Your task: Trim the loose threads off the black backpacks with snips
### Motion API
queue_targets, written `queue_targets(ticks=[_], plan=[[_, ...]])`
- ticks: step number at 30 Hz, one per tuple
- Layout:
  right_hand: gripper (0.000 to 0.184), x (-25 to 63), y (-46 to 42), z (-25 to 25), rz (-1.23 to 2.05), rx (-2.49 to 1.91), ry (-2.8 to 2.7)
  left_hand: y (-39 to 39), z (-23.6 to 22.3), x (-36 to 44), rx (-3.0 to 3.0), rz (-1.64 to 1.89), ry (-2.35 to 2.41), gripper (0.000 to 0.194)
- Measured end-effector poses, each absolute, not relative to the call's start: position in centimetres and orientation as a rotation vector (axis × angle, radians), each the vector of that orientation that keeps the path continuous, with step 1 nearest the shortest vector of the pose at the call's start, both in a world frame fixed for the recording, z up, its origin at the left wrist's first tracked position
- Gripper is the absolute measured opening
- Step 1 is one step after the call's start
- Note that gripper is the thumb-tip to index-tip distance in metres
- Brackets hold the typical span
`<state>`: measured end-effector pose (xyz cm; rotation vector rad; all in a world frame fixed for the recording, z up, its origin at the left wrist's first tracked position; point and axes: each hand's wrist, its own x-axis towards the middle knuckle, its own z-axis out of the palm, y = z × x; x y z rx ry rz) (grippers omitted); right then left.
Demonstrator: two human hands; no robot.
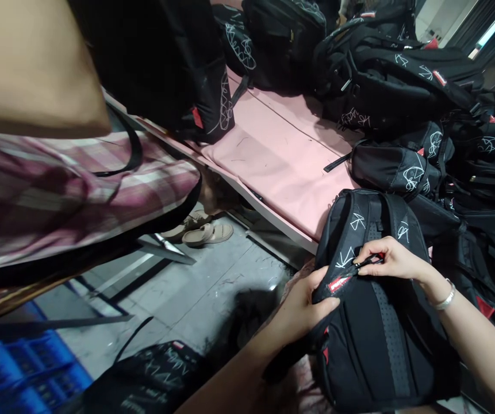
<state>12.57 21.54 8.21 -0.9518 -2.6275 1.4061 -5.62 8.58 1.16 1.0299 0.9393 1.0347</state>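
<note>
A black backpack [359, 345] with white scribble prints rests in front of me, its back panel and shoulder straps facing up. My left hand [307, 305] grips the left shoulder strap [337, 247] beside a red-and-white label [339, 283], thumb and fingers closed on its edge. Pinched in my right hand [389, 259] is a small dark tool that looks like thread snips [365, 263], with a bit of red by the fingers. Its tip points left at the strap, just above the label. A light band circles my right wrist.
More black backpacks [394, 75] crowd the pink tabletop [273, 144] at the back and right. At left sits a person in plaid [57, 195], with a large black bag [165, 63] nearby. Blue crates [27, 368], sandals [208, 234] and another bag [156, 374] are lower down.
</note>
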Motion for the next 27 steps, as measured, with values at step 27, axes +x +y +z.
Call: queue_targets(ticks=[27], plan=[[0.029,12.1,20.3,8.9,1.365,-0.874,-2.695,8.3,2.0,-4.5,1.127,1.071,1.092,0.053]])
